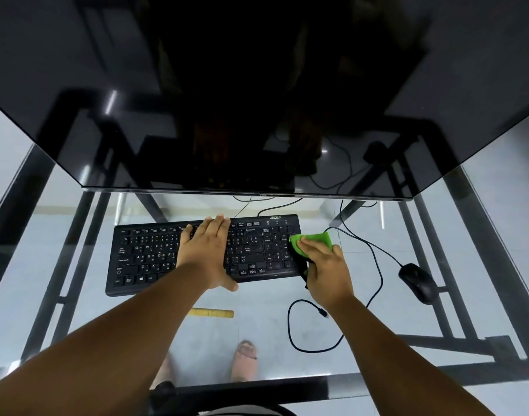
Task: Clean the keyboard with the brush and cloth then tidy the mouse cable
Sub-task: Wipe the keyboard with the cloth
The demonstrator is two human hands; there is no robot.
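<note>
- Two hands at the black keyboard (155,259) on the glass desk (257,340);
- left hand (207,253) flat, fingers straight, across its middle keys;
- right hand (324,265) gripping green cloth (315,240) at its right end;
- mouse (417,282) right, cable (374,265) looped loosely.

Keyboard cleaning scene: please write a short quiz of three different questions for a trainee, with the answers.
1. True or false: the left hand lies flat on the keyboard.
2. What does the right hand hold? A) green cloth B) brush C) mouse
3. On which side of the keyboard does the mouse lie?

Key: 1 true. 2 A, the green cloth, at the keyboard's right end. 3 the right side, its cable loose on the glass desk.
</note>
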